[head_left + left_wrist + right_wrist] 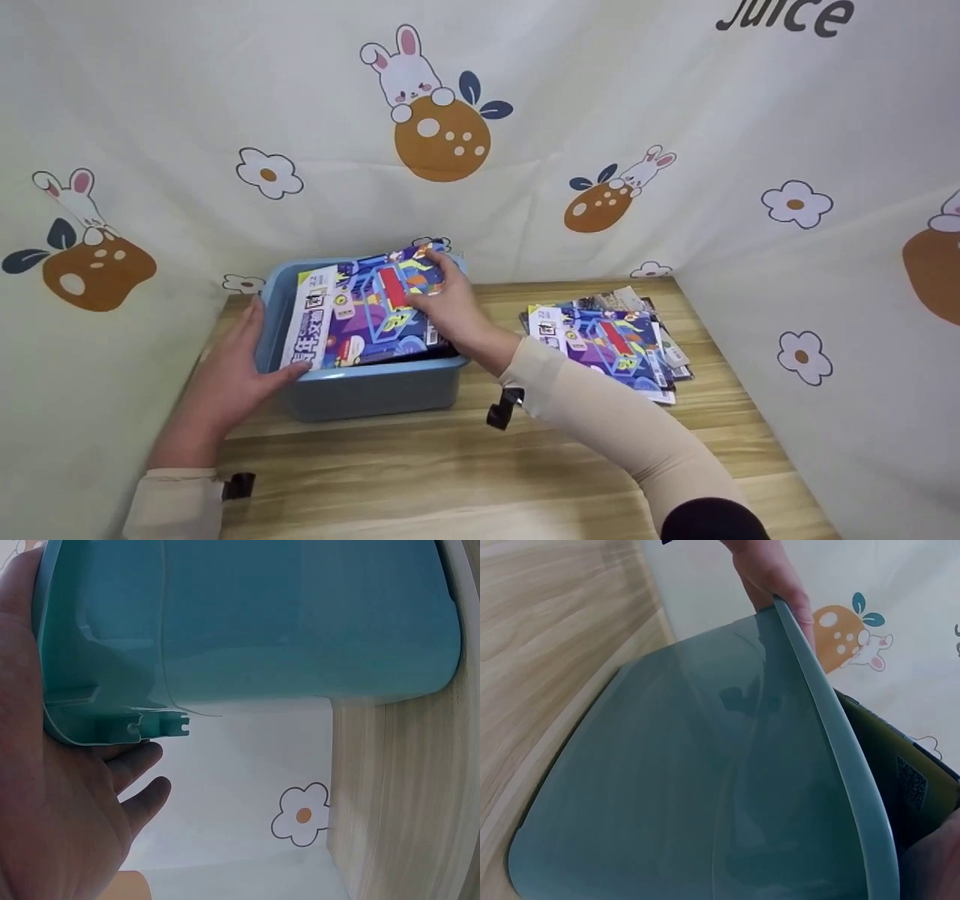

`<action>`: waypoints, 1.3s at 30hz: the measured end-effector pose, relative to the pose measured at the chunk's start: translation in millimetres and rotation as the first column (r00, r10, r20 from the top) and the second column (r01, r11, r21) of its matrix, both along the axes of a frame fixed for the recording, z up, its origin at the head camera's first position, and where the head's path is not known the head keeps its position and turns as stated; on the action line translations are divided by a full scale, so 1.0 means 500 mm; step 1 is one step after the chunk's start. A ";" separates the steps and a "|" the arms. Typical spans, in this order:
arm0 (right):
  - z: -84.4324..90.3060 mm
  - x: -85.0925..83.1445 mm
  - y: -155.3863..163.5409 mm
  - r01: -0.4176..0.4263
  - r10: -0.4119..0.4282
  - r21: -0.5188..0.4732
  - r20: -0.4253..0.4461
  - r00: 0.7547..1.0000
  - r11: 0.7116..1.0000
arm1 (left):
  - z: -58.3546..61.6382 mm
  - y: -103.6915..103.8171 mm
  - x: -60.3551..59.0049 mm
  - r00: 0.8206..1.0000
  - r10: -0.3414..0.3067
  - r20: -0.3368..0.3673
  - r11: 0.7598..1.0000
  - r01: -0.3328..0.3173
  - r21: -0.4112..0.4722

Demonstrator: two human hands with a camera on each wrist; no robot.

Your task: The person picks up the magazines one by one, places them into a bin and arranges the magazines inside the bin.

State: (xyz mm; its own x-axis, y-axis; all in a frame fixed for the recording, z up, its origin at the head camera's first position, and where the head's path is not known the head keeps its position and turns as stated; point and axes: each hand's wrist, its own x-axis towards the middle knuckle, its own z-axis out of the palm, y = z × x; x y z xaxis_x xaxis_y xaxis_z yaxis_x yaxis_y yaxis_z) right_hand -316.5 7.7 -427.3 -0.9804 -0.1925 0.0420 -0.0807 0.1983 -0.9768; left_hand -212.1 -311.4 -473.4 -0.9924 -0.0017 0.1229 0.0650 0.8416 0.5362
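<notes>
A blue plastic bin (375, 394) stands on the wooden table (450, 472), left of centre. A colourful magazine (352, 315) lies tilted across the bin's top, partly inside. My right hand (446, 307) grips the magazine at its right edge, fingers curled over the cover. My left hand (229, 375) rests flat against the bin's left wall near the front corner. In the left wrist view the palm (60, 795) presses the bin (262, 622) below its rim. The right wrist view shows the bin's outer wall (690, 780), the magazine's dark edge (900, 765) and left fingers (772, 577) at the rim.
A stack of several magazines (607, 341) lies on the table to the right of the bin. White cloth printed with rabbits and flowers (450, 112) walls in the table at the back and on both sides. Bare wood lies in front of the bin.
</notes>
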 end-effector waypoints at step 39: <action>0.007 -0.009 0.054 0.015 -0.030 -0.106 -0.137 0.990 0.994 | 0.003 0.002 0.004 1.000 0.005 -0.030 1.000 -0.004 0.004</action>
